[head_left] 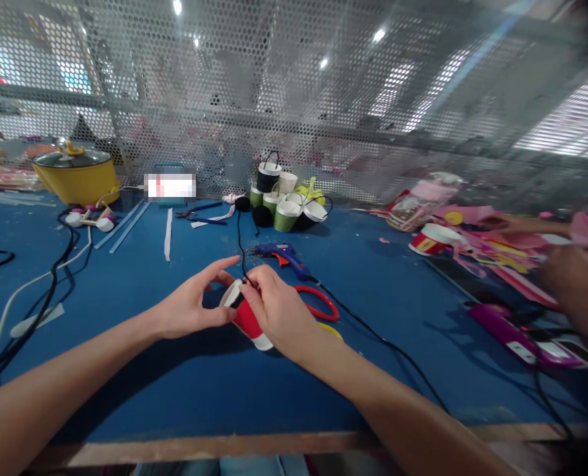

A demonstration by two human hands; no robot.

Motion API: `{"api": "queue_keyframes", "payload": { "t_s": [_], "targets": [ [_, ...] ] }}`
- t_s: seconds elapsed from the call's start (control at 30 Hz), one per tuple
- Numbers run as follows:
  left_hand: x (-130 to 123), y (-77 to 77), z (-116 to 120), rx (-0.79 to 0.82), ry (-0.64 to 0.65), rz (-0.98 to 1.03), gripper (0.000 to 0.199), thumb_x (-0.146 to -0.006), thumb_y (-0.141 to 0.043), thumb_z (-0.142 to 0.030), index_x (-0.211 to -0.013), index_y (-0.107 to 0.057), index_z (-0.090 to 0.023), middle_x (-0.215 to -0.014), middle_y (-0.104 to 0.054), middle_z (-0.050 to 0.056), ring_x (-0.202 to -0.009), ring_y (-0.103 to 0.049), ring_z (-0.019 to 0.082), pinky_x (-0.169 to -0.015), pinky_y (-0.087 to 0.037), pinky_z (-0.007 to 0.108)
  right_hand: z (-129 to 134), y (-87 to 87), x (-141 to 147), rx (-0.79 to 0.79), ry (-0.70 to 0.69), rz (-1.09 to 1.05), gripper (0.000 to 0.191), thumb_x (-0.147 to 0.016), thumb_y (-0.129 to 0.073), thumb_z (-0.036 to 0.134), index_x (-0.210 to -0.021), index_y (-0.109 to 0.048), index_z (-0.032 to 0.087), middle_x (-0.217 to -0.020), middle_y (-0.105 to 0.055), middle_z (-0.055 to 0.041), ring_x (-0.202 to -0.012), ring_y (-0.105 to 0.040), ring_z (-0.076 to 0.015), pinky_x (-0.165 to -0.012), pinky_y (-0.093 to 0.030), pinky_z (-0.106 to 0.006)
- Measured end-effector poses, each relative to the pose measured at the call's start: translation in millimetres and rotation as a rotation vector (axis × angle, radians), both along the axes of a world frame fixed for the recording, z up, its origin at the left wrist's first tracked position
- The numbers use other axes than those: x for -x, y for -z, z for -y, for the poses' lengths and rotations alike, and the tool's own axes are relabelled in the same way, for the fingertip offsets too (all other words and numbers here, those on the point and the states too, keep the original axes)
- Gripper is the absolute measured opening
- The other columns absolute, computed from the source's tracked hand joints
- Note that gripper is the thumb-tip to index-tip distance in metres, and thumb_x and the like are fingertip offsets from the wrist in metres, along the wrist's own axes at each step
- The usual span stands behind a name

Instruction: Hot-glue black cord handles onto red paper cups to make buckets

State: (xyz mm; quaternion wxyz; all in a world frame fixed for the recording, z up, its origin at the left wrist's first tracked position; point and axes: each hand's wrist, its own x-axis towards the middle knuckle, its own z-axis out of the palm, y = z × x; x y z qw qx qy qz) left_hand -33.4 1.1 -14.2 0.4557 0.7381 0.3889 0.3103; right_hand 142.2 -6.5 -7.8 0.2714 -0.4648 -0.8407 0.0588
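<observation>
A red and white paper cup (249, 318) is tilted on its side between my hands, with a black patch near its white rim. My left hand (194, 301) steadies the cup, thumb against its near side, index finger stretched out and the other fingers partly hidden behind the rim. Thumb and fingers of my right hand (278, 311) pinch black yarn (241, 241) at the rim. That strand runs back to a black yarn ball (243, 203). Just beyond my right hand lie a blue hot glue gun (288, 258) and a red scissor-like handle (321, 304).
Several small covered cups (288, 215) stand at the back. Pliers (199, 211), white strips (168, 235) and a yellow pot (78, 175) are farther left. At right are another red cup (430, 241), pink scraps, a purple power strip (516, 337) and another person's blurred hand (571, 277).
</observation>
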Motion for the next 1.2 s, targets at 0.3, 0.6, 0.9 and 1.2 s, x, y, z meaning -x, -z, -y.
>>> {"api": "queue_keyframes", "payload": {
  "t_s": [0.3, 0.6, 0.9, 1.2],
  "targets": [
    [-1, 1.5, -1, 0.018, -0.006, 0.011, 0.075, -0.067, -0.061, -0.021, -0.134, -0.026, -0.023, -0.109, -0.054, 0.007, -0.103, -0.048, 0.023, -0.091, -0.029, 0.041, -4, -9.7, -3, 0.065, -0.101, -0.120, 0.014, -0.088, -0.038, 0.023, -0.074, -0.041, 0.019, -0.079, -0.051, -0.0045, -0.069, -0.049, -0.0150, -0.063, -0.041, -0.028],
    [-2, 1.9, 1, 0.065, 0.125, 0.073, 0.047, -0.071, -0.062, -0.026, -0.115, -0.046, -0.018, -0.111, -0.054, 0.008, -0.104, -0.047, 0.024, -0.091, -0.032, 0.041, -43, -56.1, 19, 0.229, -0.221, -0.258, 0.018, -0.080, -0.055, 0.026, -0.065, -0.050, 0.016, -0.061, -0.045, 0.0039, -0.056, -0.041, -0.0086, -0.055, -0.035, -0.023],
    [-5, 5.9, 11, 0.116, 0.287, 0.380, 0.094, -0.069, -0.066, -0.021, -0.140, -0.005, -0.031, -0.106, -0.050, 0.005, -0.096, -0.048, 0.021, -0.087, -0.036, 0.040, -97, -65.2, 4, 0.544, -0.009, -0.029, 0.022, -0.084, -0.049, 0.028, -0.067, -0.056, 0.015, -0.056, -0.056, 0.0022, -0.041, -0.047, -0.0054, -0.038, -0.035, -0.017],
    [-7, 7.1, 8, 0.076, 0.116, 0.459, 0.101, -0.072, -0.064, -0.019, -0.138, 0.012, -0.035, -0.100, -0.051, 0.003, -0.092, -0.049, 0.019, -0.084, -0.036, 0.038, -97, -16.0, -75, 0.371, 0.389, 0.103, 0.025, -0.056, -0.066, 0.005, -0.046, -0.046, 0.017, -0.047, -0.051, 0.0003, -0.053, -0.054, -0.0149, -0.047, -0.039, -0.024]
  ]
}}
